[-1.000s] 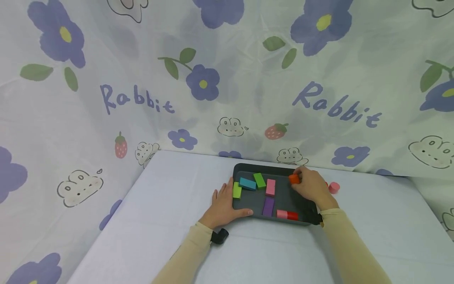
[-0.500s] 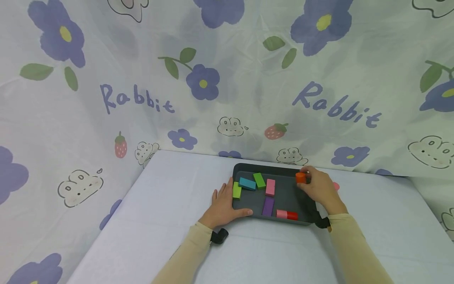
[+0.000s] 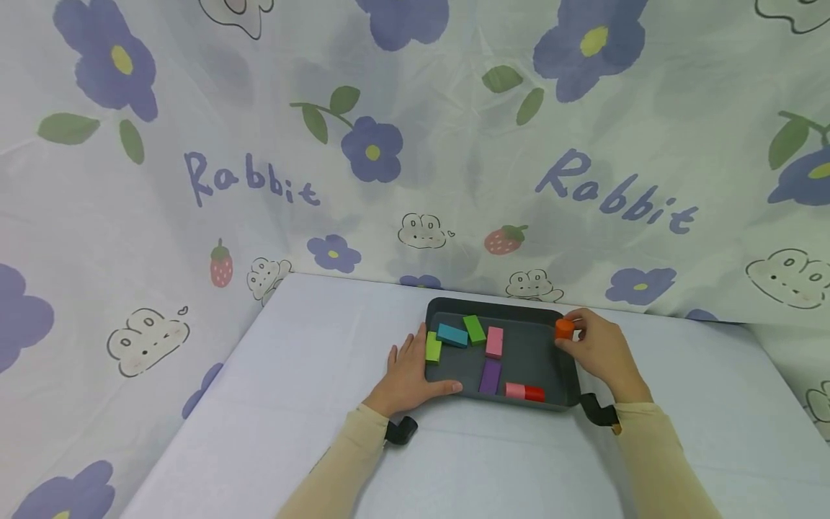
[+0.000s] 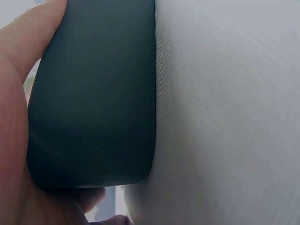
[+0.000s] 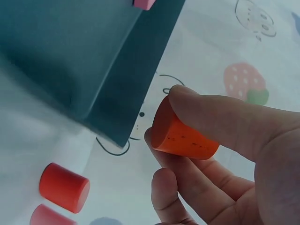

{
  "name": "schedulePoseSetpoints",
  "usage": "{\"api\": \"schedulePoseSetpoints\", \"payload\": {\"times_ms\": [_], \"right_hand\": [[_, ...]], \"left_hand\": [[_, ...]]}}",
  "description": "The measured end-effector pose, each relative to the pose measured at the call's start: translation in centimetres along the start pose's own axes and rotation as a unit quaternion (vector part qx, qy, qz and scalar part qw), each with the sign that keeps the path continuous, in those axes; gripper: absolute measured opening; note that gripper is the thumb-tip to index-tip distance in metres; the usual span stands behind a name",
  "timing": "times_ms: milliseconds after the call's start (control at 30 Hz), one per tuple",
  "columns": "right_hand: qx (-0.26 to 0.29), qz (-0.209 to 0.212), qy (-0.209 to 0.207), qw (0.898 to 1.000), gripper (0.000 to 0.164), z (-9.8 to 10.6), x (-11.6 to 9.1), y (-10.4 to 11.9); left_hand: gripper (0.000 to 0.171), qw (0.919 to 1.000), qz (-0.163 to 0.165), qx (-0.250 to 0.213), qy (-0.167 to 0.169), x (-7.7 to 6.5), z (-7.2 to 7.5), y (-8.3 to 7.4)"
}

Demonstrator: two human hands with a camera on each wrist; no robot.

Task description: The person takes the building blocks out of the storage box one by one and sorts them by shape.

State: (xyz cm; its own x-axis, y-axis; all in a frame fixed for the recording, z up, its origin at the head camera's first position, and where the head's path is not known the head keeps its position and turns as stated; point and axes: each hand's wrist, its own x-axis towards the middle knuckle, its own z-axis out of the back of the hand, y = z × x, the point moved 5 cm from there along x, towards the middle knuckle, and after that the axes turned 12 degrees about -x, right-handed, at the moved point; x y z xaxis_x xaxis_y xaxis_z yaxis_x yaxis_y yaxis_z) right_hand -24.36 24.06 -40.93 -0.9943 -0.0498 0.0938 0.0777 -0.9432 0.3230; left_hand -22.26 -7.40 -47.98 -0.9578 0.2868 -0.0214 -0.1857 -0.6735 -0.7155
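Thumb and fingers of the right hand [image 3: 601, 352] pinch an orange cylinder [image 3: 564, 329], a narrow grip around its side. It is held at the far right corner of the grey tray [image 3: 533, 353]; the right wrist view shows it apart from the wall, with dark specks on its side. Outside the tray, that view also shows a loose red cylinder [image 5: 64, 187] and, just beside it, a loose pink cylinder [image 5: 50, 216], cut off by the frame.

The left hand [image 3: 410, 378] rests against the tray's near left corner, fingers straight along the left wall, thumb over the near rim, spread wide.

Inside the tray are 5 blocks: lime block [image 3: 433, 348] by the left wall, blue block [image 3: 452, 336] and green block [image 3: 474, 330] beside it, pink block [image 3: 494, 342] and purple block [image 3: 490, 376] around the middle. At the near wall, 2 cylinders, a pink cylinder [image 3: 515, 391] and a red cylinder [image 3: 534, 393], lie end to end.
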Motion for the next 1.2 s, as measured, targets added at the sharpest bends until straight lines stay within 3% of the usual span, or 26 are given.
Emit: {"api": "schedulePoseSetpoints", "payload": {"times_ms": [567, 833, 1200], "right_hand": [[0.015, -0.018, -0.043, 0.999, 0.047, 0.3, -1.3, -2.4], [0.032, -0.056, -0.061, 0.996, 0.046, 0.1, -1.7, -4.0], [0.042, -0.057, -0.103, 0.992, 0.044, 0.6, -2.1, -5.2]], "left_hand": [[0.126, 1.0000, -0.002, -0.002, -0.002, 0.0, 0.1, -0.2], [0.126, 1.0000, 0.000, 0.001, -0.003, 0.0, 0.0, -0.2], [0.126, 1.0000, 0.000, 0.003, -0.003, 0.2, -0.1, 0.0]]}}
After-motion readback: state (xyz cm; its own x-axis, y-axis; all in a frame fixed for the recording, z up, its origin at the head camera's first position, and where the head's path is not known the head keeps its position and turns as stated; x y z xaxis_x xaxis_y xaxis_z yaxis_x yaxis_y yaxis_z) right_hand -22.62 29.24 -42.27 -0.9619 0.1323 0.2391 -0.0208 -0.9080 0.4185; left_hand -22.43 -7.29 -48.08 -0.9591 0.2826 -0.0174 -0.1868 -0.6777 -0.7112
